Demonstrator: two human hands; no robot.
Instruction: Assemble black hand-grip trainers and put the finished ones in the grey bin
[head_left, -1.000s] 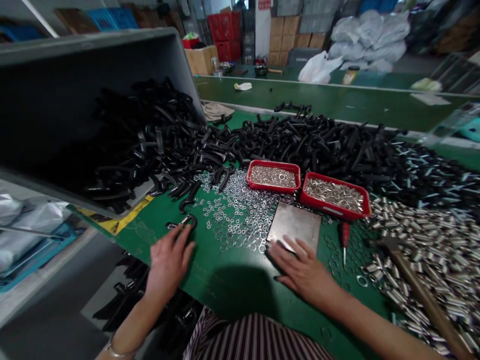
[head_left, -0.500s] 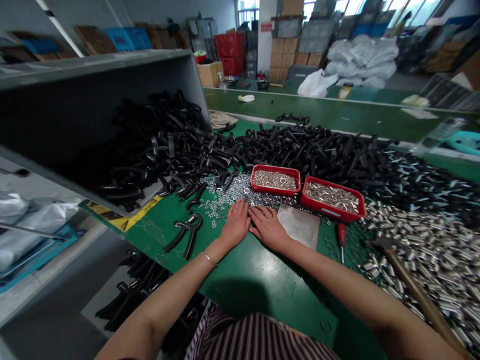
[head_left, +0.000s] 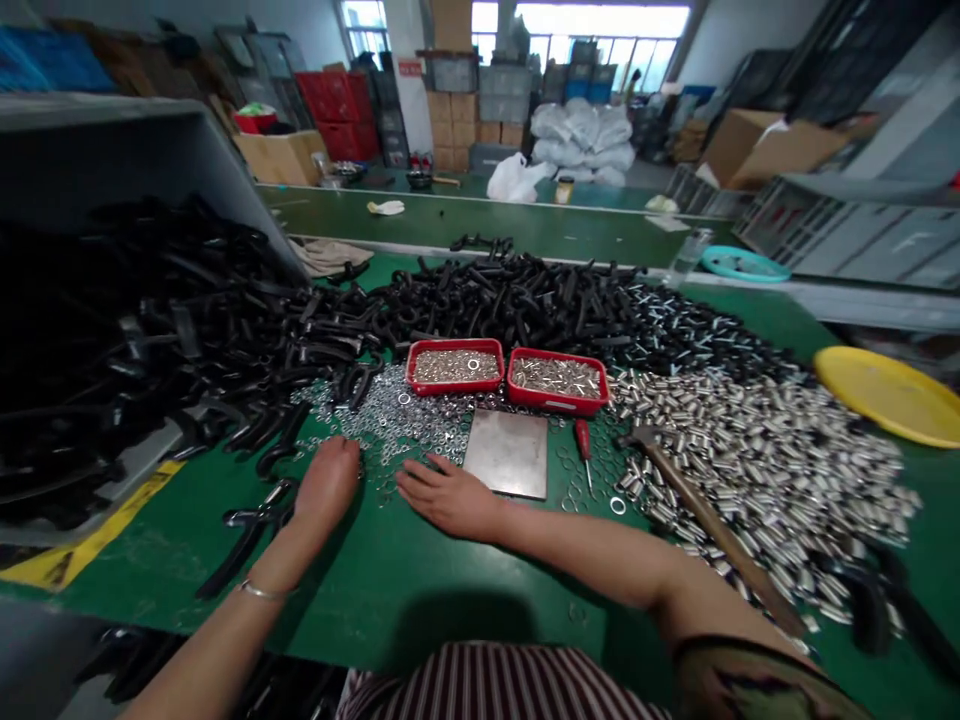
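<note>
My left hand (head_left: 328, 485) is closed, fingers curled downward at the left edge of the scattered small metal rings (head_left: 409, 425); whatever it may hold is hidden. Just below it lies a black two-handled part (head_left: 251, 530), partly covered by my wrist. My right hand (head_left: 450, 498) rests palm down on the green tabletop (head_left: 360, 610), fingers stretched out toward the rings. Close to its right is a flat square metal plate (head_left: 508, 455). Behind the rings stand a red tray (head_left: 455, 388) of tiny metal pieces and a second red tray (head_left: 559, 405) of small pins.
A red-handled screwdriver (head_left: 583, 445) and a hammer (head_left: 712, 520) lie right of the plate. Metal sleeves (head_left: 780, 450) are heaped on the right, black parts (head_left: 517, 300) along the back. A tipped grey crate (head_left: 247, 190) spills more at left. A yellow lid (head_left: 892, 395) sits far right.
My hands were side by side at the rings; now they are apart and nearer my body. The left has moved left and curled its fingers. My view has turned right.
</note>
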